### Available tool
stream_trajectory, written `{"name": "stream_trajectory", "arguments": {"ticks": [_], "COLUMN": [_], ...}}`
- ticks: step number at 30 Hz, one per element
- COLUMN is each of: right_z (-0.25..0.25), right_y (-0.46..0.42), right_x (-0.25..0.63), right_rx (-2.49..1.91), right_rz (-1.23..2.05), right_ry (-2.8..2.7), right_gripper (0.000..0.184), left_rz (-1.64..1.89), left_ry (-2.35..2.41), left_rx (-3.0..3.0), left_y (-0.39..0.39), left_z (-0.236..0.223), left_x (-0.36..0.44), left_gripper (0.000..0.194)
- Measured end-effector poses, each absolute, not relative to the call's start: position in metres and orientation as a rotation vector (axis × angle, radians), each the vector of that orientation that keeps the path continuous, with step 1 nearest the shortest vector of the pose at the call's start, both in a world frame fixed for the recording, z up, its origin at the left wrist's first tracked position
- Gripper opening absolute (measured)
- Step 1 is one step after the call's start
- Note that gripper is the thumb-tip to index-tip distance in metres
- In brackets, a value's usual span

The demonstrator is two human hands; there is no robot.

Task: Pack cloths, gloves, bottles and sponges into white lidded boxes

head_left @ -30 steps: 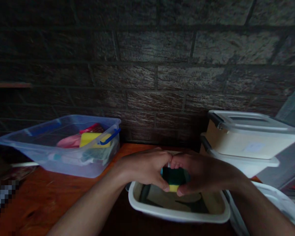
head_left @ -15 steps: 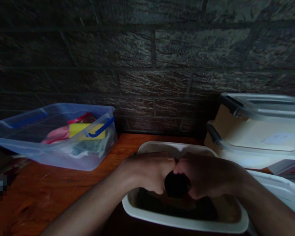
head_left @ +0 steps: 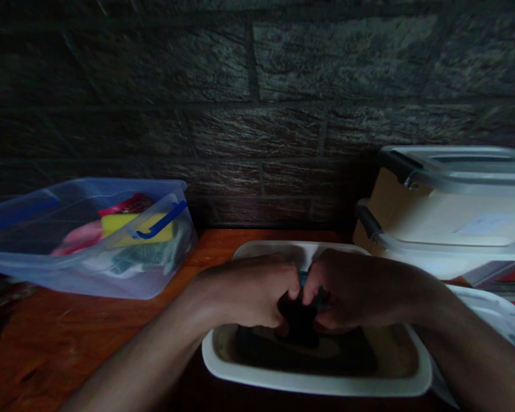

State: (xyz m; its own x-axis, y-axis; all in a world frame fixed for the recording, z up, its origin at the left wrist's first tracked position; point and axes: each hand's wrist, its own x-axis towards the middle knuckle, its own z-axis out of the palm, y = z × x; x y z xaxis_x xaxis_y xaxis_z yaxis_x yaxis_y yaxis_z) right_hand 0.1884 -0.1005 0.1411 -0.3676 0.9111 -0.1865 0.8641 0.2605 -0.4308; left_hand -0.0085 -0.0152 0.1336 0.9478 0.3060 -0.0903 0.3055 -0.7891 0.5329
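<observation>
Both hands are held together over a white plastic tub (head_left: 317,388) that has dark, shiny contents, perhaps water with reflections. My left hand (head_left: 261,289) is closed, fingers curled with the knuckles up. Close beside it, my right hand (head_left: 347,289) is closed in the same way. A small bluish bit (head_left: 302,278) shows in the narrow gap between them; what it belongs to is hidden. Below the fingers a dark patch (head_left: 300,323) shows, and I cannot tell whether it is an object or a reflection.
On the left of the wooden table (head_left: 68,343) stands a clear bin (head_left: 124,280) with blue handles, holding a yellow item (head_left: 158,232) and several cloths. Stacked lidded boxes (head_left: 446,217) stand at the right, near a white lid (head_left: 489,312). A brick wall (head_left: 283,131) rises behind.
My hands have parted slightly, and the bluish bit now shows between them. The dark round gap under the fingers has changed shape. The view has shifted a little.
</observation>
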Motion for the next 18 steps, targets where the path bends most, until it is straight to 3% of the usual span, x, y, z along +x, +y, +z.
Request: {"name": "stream_trajectory", "arguments": {"ticks": [6,18], "right_z": [0.1415,0.142], "right_y": [-0.0999,-0.098], "right_x": [0.1853,0.1835], "right_rx": [-1.675,-1.642], "right_rz": [0.878,0.959], "right_ry": [-2.527,-2.652], "right_gripper": [0.008,0.015], "left_rz": [-0.125,-0.215], "left_ry": [0.444,0.427], "left_rx": [2.413,2.412], "left_y": [-0.0091,-0.0135], "left_z": [0.1345,0.1361], "left_x": [-0.0099,-0.0027], "left_gripper": [0.026,0.018]}}
